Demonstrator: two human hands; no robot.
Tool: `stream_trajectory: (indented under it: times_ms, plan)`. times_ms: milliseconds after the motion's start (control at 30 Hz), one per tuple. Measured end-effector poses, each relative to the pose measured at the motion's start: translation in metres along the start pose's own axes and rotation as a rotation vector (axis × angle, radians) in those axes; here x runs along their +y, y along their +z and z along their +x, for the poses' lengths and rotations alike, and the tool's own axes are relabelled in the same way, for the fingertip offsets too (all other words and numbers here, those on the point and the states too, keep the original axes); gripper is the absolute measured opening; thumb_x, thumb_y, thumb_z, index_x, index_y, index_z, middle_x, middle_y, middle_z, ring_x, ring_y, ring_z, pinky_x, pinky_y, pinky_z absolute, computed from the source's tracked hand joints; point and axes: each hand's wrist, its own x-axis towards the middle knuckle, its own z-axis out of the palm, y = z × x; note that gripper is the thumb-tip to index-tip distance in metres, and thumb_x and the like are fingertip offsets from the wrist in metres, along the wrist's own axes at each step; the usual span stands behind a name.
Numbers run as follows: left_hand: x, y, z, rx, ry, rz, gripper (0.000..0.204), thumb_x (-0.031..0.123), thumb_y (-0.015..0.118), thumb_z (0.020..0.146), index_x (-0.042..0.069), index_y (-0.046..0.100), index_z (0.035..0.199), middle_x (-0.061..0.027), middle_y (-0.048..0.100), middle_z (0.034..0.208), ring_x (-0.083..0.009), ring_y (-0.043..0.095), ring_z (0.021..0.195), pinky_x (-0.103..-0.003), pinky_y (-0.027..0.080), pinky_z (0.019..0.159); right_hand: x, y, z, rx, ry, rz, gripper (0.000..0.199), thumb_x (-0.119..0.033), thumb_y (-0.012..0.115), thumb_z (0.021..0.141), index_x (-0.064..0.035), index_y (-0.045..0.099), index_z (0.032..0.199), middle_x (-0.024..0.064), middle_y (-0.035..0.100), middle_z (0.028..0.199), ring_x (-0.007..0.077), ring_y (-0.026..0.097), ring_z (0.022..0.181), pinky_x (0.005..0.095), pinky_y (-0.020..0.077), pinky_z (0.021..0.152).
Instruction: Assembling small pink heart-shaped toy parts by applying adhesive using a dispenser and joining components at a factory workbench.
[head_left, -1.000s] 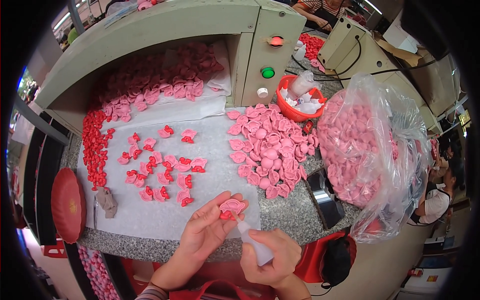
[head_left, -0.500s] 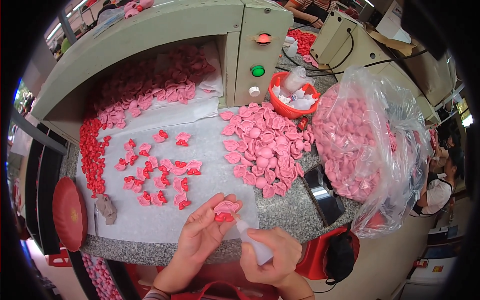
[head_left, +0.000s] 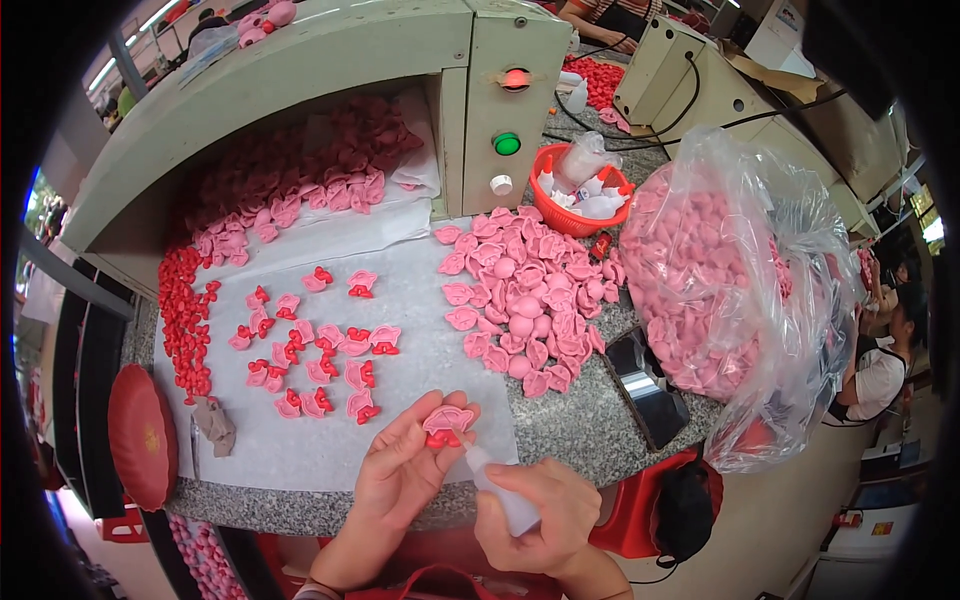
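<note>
Between the fingers of my left hand (head_left: 405, 462) is a small pink shell-shaped plastic part (head_left: 449, 417) with a red double-lobed piece (head_left: 443, 438) along its lower side. My right hand (head_left: 545, 515) grips a white squeeze bottle (head_left: 512, 498), tilted so its nozzle tip is at the red piece; whether the tip touches is too small to tell. Beyond my hands, several pink-and-red assemblies (head_left: 354, 342) lie spread over white paper (head_left: 330, 455). To their left is a heap of small red pieces (head_left: 185, 320), and to the right a pile of loose pink parts (head_left: 522, 310).
A pale green machine (head_left: 300, 90) with a paper-lined opening full of pink parts stands behind. At right are a phone (head_left: 645, 390), a clear bag of pink parts (head_left: 700, 290) and a red basket (head_left: 568, 220) of bottles. A red dish (head_left: 143, 437) sits left.
The bottle's nozzle has shifted slightly left along the red piece, with the right hand following. The left hand keeps its hold on the part. The whole view has moved a little.
</note>
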Motion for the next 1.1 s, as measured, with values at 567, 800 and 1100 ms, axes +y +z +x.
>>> stream_trajectory:
  times_ms: [567, 800, 1100]
  plan:
    - [0.0000, 0.0035, -0.0012, 0.019, 0.010, 0.021, 0.035, 0.009, 0.053, 0.089, 0.003, 0.051, 0.123, -0.0195, 0.046, 0.130, -0.0369, 0.040, 0.125, -0.046, 0.042, 0.099, -0.0022, -0.0002, 0.0019, 0.020, -0.003, -0.008, 0.027, 0.000, 0.066, 0.063, 0.0011, 0.059, 0.089, 0.0085, 0.061, 0.068, 0.0185, 0.051, 0.042, 0.0268, 0.0395, 0.040]
    - [-0.0004, 0.0025, -0.0024, 0.013, 0.014, 0.027, 0.035, 0.009, 0.053, 0.089, 0.003, 0.051, 0.123, -0.0193, 0.046, 0.130, -0.0366, 0.040, 0.125, -0.046, 0.042, 0.099, -0.0003, 0.0016, 0.0006, 0.063, -0.029, -0.018, 0.029, -0.004, 0.067, 0.066, -0.0026, 0.059, 0.094, 0.0034, 0.055, 0.061, 0.0156, 0.046, 0.040, 0.0262, 0.0371, 0.039]
    - [-0.0005, -0.0002, -0.0013, -0.020, 0.027, -0.033, 0.035, 0.007, 0.051, 0.090, 0.000, 0.050, 0.124, -0.0205, 0.045, 0.131, -0.0370, 0.039, 0.126, -0.045, 0.039, 0.102, -0.0005, -0.0022, 0.0012, 0.038, 0.005, -0.010, 0.024, 0.001, 0.065, 0.064, 0.0012, 0.059, 0.087, 0.0091, 0.061, 0.066, 0.0189, 0.051, 0.042, 0.0269, 0.0396, 0.039]
